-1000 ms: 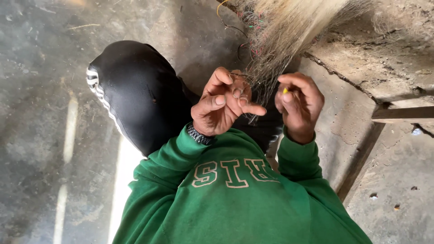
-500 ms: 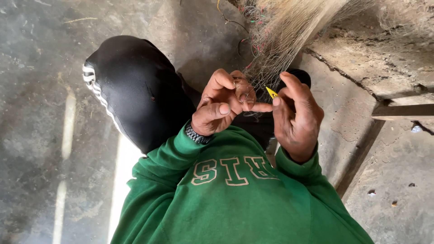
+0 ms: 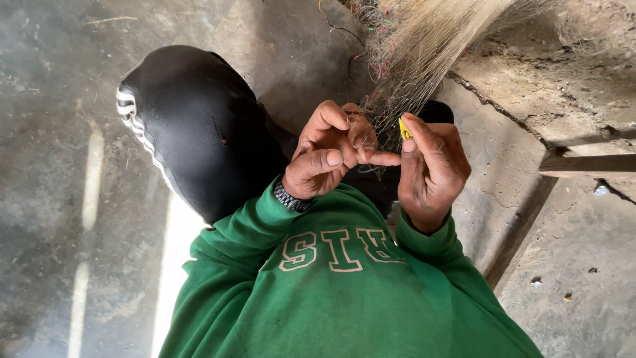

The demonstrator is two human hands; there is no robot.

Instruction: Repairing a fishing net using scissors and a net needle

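- We hold a fine fishing net (image 3: 404,73) up in front of our chest, its pale mesh bunching above our hands and running off the top edge of the view.
- Our left hand (image 3: 328,156) is curled shut around strands of the net, thumb laid across the front and forefinger stretched out to touch the other hand.
- Our right hand (image 3: 430,169) pinches a small yellow tool (image 3: 403,128) between thumb and fingers; only its tip shows above the thumb, right against the lowest strands of mesh.
- The two hands meet at the fingertips, just under the hanging net, with no gap between them.
- A dark wristwatch (image 3: 291,197) sits on our left wrist, at the cuff of the green sweatshirt (image 3: 331,292) that fills the lower middle of the view.
- Our knee in black trousers (image 3: 199,126) with white side stripes rises to the left of the hands, close beside the left forearm.
- Bare concrete floor (image 3: 59,166) spreads wide on the left, crossed by pale streaks of light, leaving open room on that side.
- On the right, a cracked concrete ledge (image 3: 523,99) runs diagonally near the right hand, and a wooden plank (image 3: 586,164) juts in from the right edge, so space there is tighter.
- Tangled coloured threads (image 3: 371,26) lie at the top, beside the net.
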